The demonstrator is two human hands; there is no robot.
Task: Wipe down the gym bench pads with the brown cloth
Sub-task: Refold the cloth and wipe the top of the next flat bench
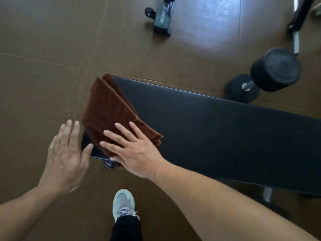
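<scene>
Cloth work looks barely begun: brown cloth [111, 112], folded, lies at the bench pad's [217, 129] nine o'clock end under the right hand [132, 150], fingers spread flat. Left hand [67, 153] hovers open, perhaps touching nothing. Most padding probably remains unwiped.

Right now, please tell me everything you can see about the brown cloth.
The brown cloth looks like soft terry fabric, folded into several flat layers. It lies on the left end of the black bench pad and overhangs its edge. The right hand presses flat on its near part with straight fingers; the left hand does not touch it.
</scene>
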